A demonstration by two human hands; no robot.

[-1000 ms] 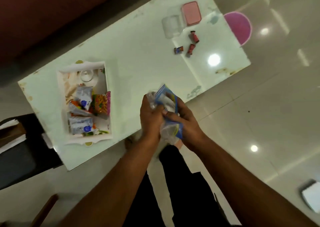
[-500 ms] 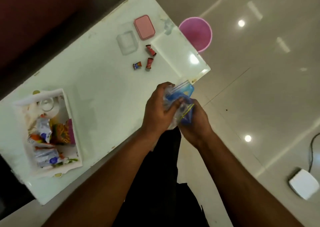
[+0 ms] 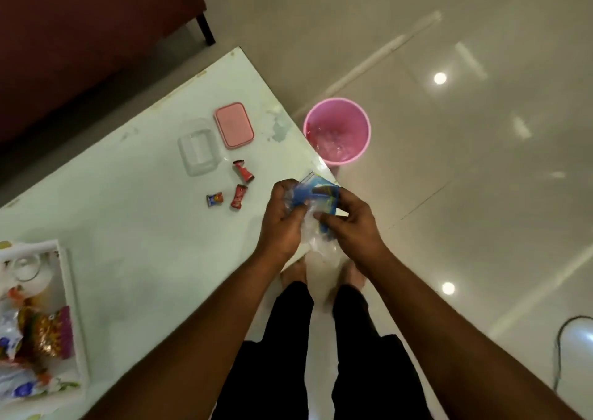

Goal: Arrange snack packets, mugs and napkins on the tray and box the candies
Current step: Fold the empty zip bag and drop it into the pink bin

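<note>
Both hands crumple a blue and clear plastic wrapper [image 3: 316,195] over the table's right corner. My left hand [image 3: 284,220] grips its left side, my right hand [image 3: 349,220] its right side. Three wrapped candies lie on the table: a red candy [image 3: 244,171], a second red candy [image 3: 239,196] and a blue-orange candy [image 3: 214,199]. Behind them stand a clear plastic box [image 3: 199,151] and its pink lid [image 3: 234,124]. The white tray [image 3: 75,317] at the left edge holds snack packets [image 3: 45,330] and a glass mug [image 3: 27,267].
A pink bucket [image 3: 337,131] stands on the floor just past the table's right corner. The pale green table [image 3: 128,227] has a dark red sofa [image 3: 80,34] behind it. A white device with a cable [image 3: 577,339] lies on the floor at right.
My view has swung right, so the tray slid to the left edge and the bucket came fully into sight. Both hands kept squeezing the wrapper and shifted toward the table's right corner.
</note>
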